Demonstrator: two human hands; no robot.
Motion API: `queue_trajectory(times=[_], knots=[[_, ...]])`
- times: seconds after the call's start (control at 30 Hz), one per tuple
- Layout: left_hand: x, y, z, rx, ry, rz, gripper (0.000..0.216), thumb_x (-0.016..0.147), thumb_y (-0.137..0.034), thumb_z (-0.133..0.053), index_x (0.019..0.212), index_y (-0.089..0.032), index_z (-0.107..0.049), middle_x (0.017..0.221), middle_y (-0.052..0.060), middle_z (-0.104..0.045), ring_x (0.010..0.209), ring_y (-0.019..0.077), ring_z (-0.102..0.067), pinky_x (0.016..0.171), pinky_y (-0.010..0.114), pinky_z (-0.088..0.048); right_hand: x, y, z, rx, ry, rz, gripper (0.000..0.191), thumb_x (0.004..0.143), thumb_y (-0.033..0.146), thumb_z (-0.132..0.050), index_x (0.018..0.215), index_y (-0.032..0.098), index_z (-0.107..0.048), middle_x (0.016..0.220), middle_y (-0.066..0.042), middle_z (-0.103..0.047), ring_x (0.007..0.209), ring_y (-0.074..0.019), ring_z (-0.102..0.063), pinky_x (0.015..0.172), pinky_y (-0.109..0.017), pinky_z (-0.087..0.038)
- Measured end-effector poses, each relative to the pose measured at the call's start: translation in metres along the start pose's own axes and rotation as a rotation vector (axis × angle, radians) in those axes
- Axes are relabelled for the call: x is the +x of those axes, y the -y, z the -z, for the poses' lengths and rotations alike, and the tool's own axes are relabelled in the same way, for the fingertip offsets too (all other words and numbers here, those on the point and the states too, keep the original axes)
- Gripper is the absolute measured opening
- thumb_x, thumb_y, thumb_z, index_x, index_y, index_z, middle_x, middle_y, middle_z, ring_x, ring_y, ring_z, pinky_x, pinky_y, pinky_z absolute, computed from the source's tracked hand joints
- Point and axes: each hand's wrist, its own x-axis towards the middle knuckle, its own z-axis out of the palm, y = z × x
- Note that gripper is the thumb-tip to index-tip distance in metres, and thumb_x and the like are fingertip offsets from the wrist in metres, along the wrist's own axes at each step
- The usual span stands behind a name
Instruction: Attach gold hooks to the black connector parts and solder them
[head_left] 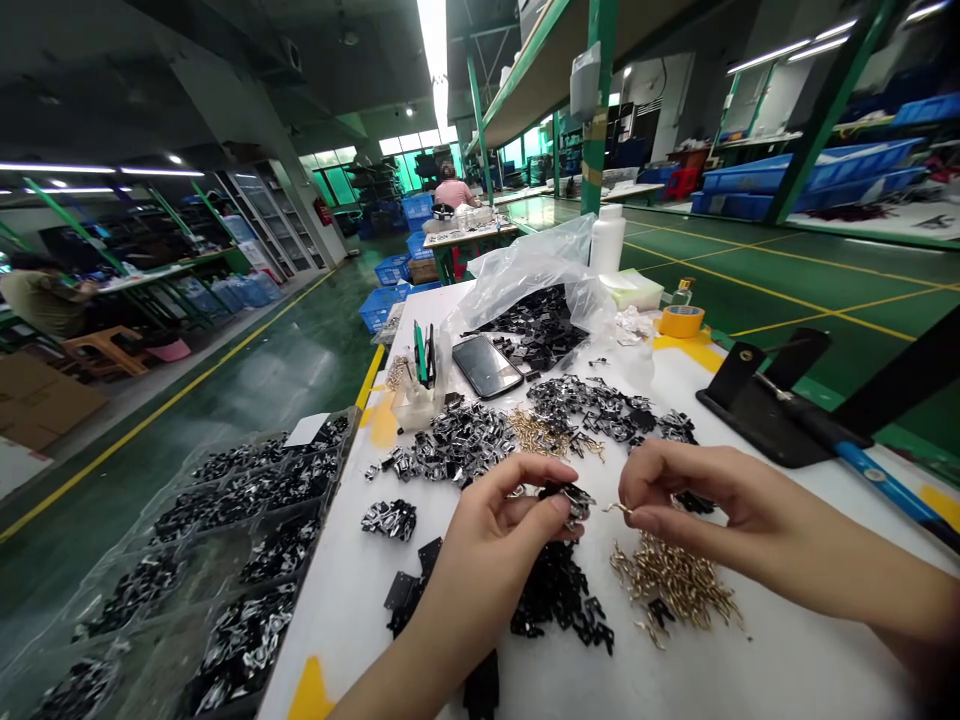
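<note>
Over a white workbench (375,620), my left hand (502,530) pinches a small black-and-silver part (571,500) between thumb and fingers. My right hand (697,500) holds a thin gold pin (619,508) in its fingertips, close to that part. Below the right hand lies a heap of gold pins (671,585). Loose black plastic pieces (559,600) are scattered under and between my hands. Farther up the bench sits a pile of black-and-silver parts (450,440). The hands hide part of the loose pieces.
A partitioned plastic tray (240,540) of parts lies at the bench's left edge. Behind are a smartphone (486,365), a plastic bag (540,320) of black pieces, a white bottle (607,240), yellow tape (681,321) and a black fixture (765,400). A co-worker (454,190) sits far back.
</note>
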Motion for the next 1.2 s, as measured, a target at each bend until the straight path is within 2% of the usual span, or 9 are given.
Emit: queue_trajectory(times=[0.17,0.4,0.5,0.6,0.7,0.8,0.9,1.03,1.2], knots=[[0.0001,-0.0007,0.0001,-0.065,0.016,0.04,0.014,0.081,-0.022,-0.065,0.095,-0.019,-0.063,0.096,0.002,-0.058,0.081,0.0126,-0.057,0.073,0.027,-0.054,0.0012,-0.0005,-0.002,0.126,0.004,0.004,0.019,0.087,0.039,-0.054,0.079,0.023,-0.055,0.072,0.001,-0.051,0.067,-0.0131,-0.045,0.058,-0.026,-0.034],[0.0025,-0.0001,0.001,-0.133,0.121,0.119,0.014,0.083,-0.019,-0.063,0.096,-0.018,-0.065,0.088,0.003,-0.067,0.084,0.0108,-0.059,0.075,0.02,-0.049,0.0021,-0.0032,-0.0027,0.351,0.022,0.042,0.015,0.087,0.025,-0.056,0.074,0.021,-0.049,0.083,0.0,-0.056,0.075,-0.0115,-0.052,0.065,-0.023,-0.041],[0.0027,0.0004,0.0013,-0.164,0.14,0.13,0.013,0.083,-0.022,-0.063,0.095,-0.018,-0.066,0.086,0.002,-0.065,0.078,0.0123,-0.062,0.067,0.022,-0.051,0.0008,-0.0022,-0.0039,0.336,0.002,0.001,0.004,0.087,0.026,-0.057,0.09,0.024,-0.055,0.082,0.001,-0.057,0.074,-0.0117,-0.053,0.062,-0.022,-0.042],[0.0017,-0.0003,0.0016,-0.139,0.134,0.133,0.015,0.083,-0.024,-0.063,0.097,-0.02,-0.066,0.089,0.002,-0.065,0.078,0.0146,-0.064,0.068,0.025,-0.052,0.0001,-0.0016,-0.0042,0.241,0.004,0.027,0.014,0.089,0.03,-0.053,0.1,0.027,-0.06,0.082,0.0,-0.057,0.073,-0.012,-0.054,0.063,-0.024,-0.043],[0.0012,-0.0007,0.0017,-0.048,0.108,0.109,0.02,0.083,-0.025,-0.063,0.102,-0.023,-0.067,0.091,0.001,-0.067,0.081,0.0132,-0.063,0.077,0.027,-0.049,0.001,-0.0027,-0.0037,0.238,0.038,0.059,0.015,0.09,0.033,-0.052,0.092,0.025,-0.064,0.081,-0.001,-0.058,0.075,-0.0134,-0.057,0.067,-0.027,-0.046],[0.0012,0.0002,0.0011,0.002,0.083,0.084,0.021,0.083,-0.021,-0.063,0.103,-0.025,-0.067,0.089,0.0,-0.068,0.083,0.0121,-0.06,0.081,0.025,-0.045,0.0015,-0.0038,-0.0039,0.399,0.068,0.034,0.01,0.089,0.03,-0.053,0.092,0.023,-0.06,0.085,-0.002,-0.063,0.078,-0.0136,-0.06,0.069,-0.026,-0.05],[0.0013,0.002,0.0006,-0.004,0.062,0.065,0.024,0.08,-0.02,-0.066,0.103,-0.025,-0.066,0.087,-0.001,-0.063,0.082,0.0126,-0.059,0.077,0.024,-0.046,0.0008,-0.0029,-0.0055,0.469,0.021,-0.004,0.005,0.089,0.026,-0.054,0.091,0.023,-0.057,0.088,-0.002,-0.065,0.08,-0.0122,-0.06,0.068,-0.023,-0.049],[0.002,0.0039,0.0014,-0.052,0.04,0.051,0.025,0.076,-0.02,-0.071,0.099,-0.023,-0.063,0.077,-0.004,-0.052,0.072,0.0099,-0.055,0.065,0.021,-0.047,0.0,0.0006,-0.0088,0.485,-0.024,-0.029,0.012,0.086,0.033,-0.058,0.089,0.022,-0.054,0.088,-0.004,-0.068,0.077,-0.0141,-0.061,0.062,-0.024,-0.048],[0.0025,0.0029,0.0024,-0.041,0.056,0.062,0.024,0.077,-0.024,-0.069,0.099,-0.019,-0.063,0.073,-0.002,-0.057,0.064,0.0082,-0.053,0.059,0.019,-0.045,0.0003,0.0017,-0.0093,0.483,-0.093,-0.053,0.018,0.083,0.037,-0.062,0.082,0.019,-0.058,0.09,-0.007,-0.069,0.077,-0.0159,-0.063,0.059,-0.024,-0.051]])
